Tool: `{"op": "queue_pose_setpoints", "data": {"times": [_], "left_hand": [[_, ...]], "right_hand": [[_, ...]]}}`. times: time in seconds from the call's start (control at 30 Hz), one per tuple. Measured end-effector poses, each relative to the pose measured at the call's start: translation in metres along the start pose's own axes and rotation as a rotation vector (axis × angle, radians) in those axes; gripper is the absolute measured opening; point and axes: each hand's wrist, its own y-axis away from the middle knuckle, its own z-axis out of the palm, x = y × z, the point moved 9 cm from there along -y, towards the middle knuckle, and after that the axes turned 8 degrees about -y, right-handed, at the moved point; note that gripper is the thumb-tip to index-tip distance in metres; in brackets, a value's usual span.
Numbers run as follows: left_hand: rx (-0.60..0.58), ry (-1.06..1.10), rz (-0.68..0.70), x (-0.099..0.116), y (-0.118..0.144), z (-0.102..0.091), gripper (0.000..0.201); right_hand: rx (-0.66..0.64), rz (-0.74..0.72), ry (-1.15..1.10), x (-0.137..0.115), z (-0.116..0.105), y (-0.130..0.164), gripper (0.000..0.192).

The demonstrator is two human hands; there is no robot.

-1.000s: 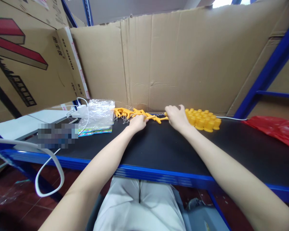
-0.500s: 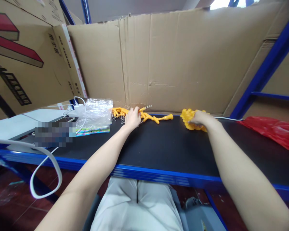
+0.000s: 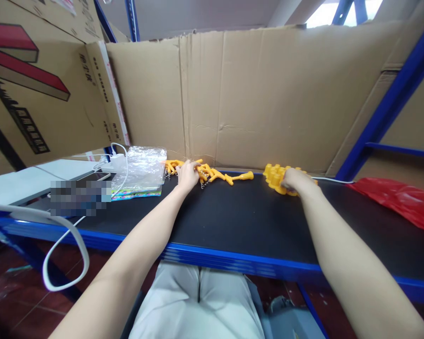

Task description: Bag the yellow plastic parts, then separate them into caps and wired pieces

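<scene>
Along the surface's (image 3: 233, 221) far edge, the left hand (image 3: 187, 173) rests on orange pegs (image 3: 212, 173) and small springs; its grip cannot be told. The right hand (image 3: 294, 180) curls over yellow caps (image 3: 274, 174), hiding most. A clear bag (image 3: 141, 167) lies left.

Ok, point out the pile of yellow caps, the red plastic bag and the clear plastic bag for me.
Yellow caps (image 3: 273, 173), head view, on the bare left part of the pile beside the right hand.
Red plastic bag (image 3: 403, 202), head view, on its crumpled middle.
Clear plastic bag (image 3: 141, 168), head view, on its shiny top face.
</scene>
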Motion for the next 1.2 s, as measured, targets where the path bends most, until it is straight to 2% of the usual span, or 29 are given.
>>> {"op": "queue_pose_setpoints", "data": {"times": [0.07, 0.1, 0.17, 0.27, 0.47, 0.6, 0.73, 0.9, 1.0, 1.2], "left_hand": [[-0.027, -0.004, -0.001, -0.003, -0.001, 0.008, 0.033], [-0.037, -0.008, 0.002, -0.004, 0.0, 0.011, 0.034], [-0.055, -0.016, 0.014, -0.003, 0.0, 0.017, 0.035], [-0.105, -0.031, 0.046, 0.001, 0.003, 0.028, 0.038], [-0.295, -0.094, 0.063, 0.002, 0.006, 0.056, 0.052], [-0.361, -0.137, 0.093, 0.002, 0.008, 0.067, 0.059], [-0.38, -0.13, 0.072, 0.0, 0.007, 0.069, 0.058], [-0.399, -0.108, 0.071, 0.004, 0.007, 0.065, 0.055], [-0.403, -0.14, 0.089, 0.008, 0.009, 0.064, 0.056], [-0.358, -0.192, 0.084, 0.012, 0.012, 0.06, 0.052]], "right_hand": [[-0.094, 0.102, 0.063, 0.0, 0.0, 0.01, 0.024], [-0.096, 0.121, 0.075, -0.002, -0.003, 0.014, 0.027], [-0.02, 0.095, 0.054, -0.011, -0.014, 0.017, 0.031], [0.073, 0.01, 0.0, -0.026, -0.019, 0.019, 0.035], [0.055, -0.23, -0.046, -0.067, 0.006, 0.026, 0.031], [0.091, -0.344, -0.064, -0.089, 0.018, 0.035, 0.033], [0.136, -0.555, -0.114, -0.112, 0.032, 0.044, 0.041], [0.033, -0.698, -0.154, -0.13, 0.059, 0.05, 0.048], [-0.03, -0.727, -0.155, -0.137, 0.07, 0.051, 0.051], [-0.13, -0.673, -0.156, -0.137, 0.082, 0.049, 0.056]]}}
